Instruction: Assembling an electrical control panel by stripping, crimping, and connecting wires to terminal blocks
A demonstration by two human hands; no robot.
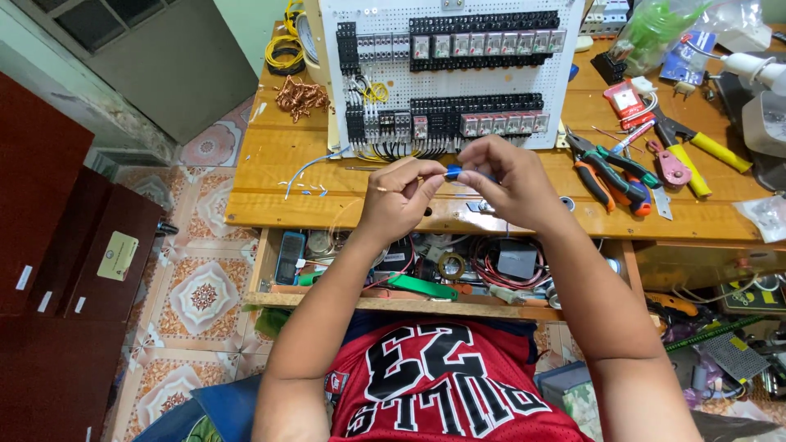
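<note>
Wooden workbench before a white relay board, left hand and right hand both pinched on one small blue connector.

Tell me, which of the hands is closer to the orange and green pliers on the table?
Right. The right hand is just beside the pliers, which lie to its right. The left hand is farther away, on the other side of the right hand.

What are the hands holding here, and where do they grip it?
A small blue piece is pinched between the fingertips of the left hand and right hand; which part is gripped cannot be told.
</note>
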